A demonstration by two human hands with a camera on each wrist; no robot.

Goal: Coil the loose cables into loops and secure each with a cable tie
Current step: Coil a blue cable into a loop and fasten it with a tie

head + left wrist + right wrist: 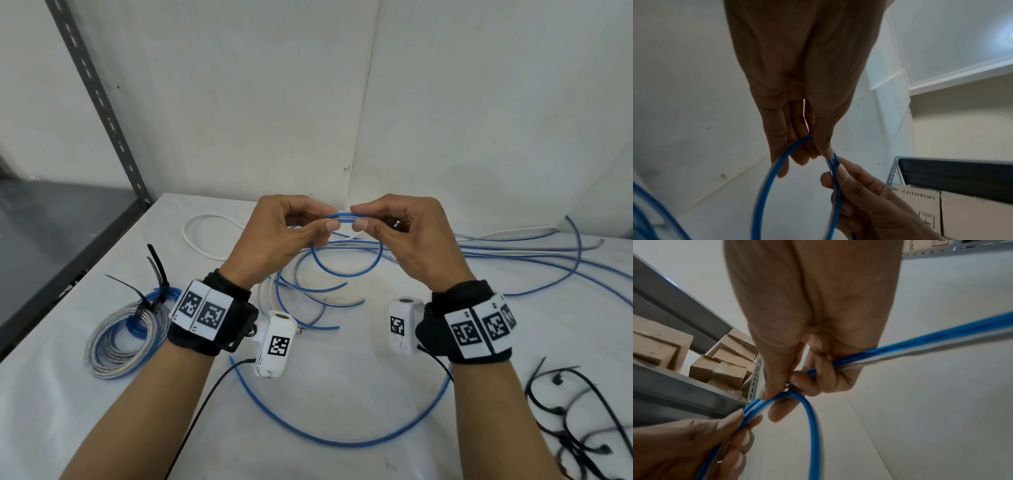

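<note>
Loop (346, 255): blue cable, held above the bench (376, 394), hanging down from the two grips toward the body.
Left hand (284, 236): pinching the top of the loop, thumb against fingers.
Right hand (407, 236): pinching the same arc just beside the left.
Loose cable (534, 260): trailing off to the right across the bench, nearer the right hand.
Next turn, as a guess: fed in from the right.
Ties (582, 418): black, on the bench at the right, near the right arm.
</note>
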